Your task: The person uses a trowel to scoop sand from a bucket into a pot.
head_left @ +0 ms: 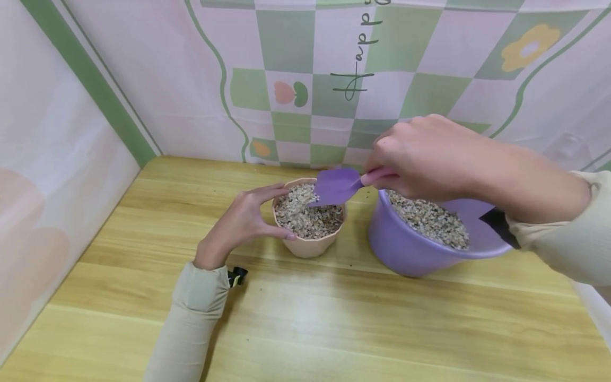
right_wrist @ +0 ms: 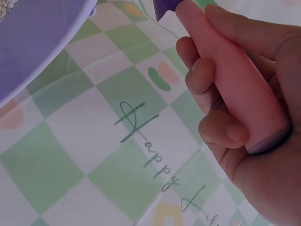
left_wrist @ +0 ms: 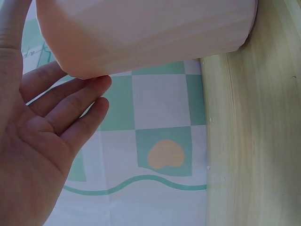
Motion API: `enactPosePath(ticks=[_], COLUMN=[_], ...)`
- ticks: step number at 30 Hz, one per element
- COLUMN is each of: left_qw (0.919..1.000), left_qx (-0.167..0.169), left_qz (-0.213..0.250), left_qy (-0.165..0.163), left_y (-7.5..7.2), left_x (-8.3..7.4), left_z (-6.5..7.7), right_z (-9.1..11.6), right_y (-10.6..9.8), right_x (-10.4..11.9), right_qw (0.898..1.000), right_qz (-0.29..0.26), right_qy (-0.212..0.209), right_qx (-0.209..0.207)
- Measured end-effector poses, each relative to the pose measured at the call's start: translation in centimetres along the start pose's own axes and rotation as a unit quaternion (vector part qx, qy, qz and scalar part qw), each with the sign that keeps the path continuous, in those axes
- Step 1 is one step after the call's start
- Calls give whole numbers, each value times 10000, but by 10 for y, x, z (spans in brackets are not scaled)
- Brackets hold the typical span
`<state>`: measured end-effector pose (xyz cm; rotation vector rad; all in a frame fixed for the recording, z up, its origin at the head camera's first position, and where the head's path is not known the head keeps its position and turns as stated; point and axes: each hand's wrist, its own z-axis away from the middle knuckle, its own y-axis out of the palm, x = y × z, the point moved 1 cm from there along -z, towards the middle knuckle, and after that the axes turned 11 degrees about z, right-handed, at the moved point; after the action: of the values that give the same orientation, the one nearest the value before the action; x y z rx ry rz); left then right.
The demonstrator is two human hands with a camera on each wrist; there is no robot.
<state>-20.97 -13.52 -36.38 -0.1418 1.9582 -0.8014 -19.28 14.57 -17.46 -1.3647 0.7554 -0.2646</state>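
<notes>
A small pale peach flowerpot [head_left: 311, 247], filled with grainy grit, stands on the wooden table. My left hand [head_left: 244, 220] holds its rim from the left, thumb on the near side and fingers on the far side. In the left wrist view the fingertips [left_wrist: 101, 84] touch the pot's rim. The pink handle [right_wrist: 235, 70] of a purple hand trowel is gripped by my right hand [head_left: 425, 154]. The trowel's blade [head_left: 338, 185] tilts down over the pot, and pale grit [head_left: 299, 197] lies at its tip. Beside the pot, beneath my right hand, is a purple tub [head_left: 406, 249].
Gravelly grit [head_left: 431, 223] partly fills the tub. A checkered cloth [head_left: 334, 90] with lettering hangs behind the table [head_left: 305, 318], and another pale cloth [head_left: 57, 175] borders its left side. A few dark specks dot the tabletop.
</notes>
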Motion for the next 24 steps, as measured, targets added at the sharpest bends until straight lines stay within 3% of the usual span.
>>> enactPosePath(ticks=[11,24], left_qw=[10000,10000], left_qx=[-25,-60], left_qz=[51,42], left_qy=[-2,-17], left_y=[1,2], left_x=[0,2], left_z=[0,0], right_z=[0,7], right_y=[24,48], right_x=[2,6], right_qw=[9962,9938], right_qz=[-633,-936], right_qy=[-16,-55], right_qx=[-594,-604])
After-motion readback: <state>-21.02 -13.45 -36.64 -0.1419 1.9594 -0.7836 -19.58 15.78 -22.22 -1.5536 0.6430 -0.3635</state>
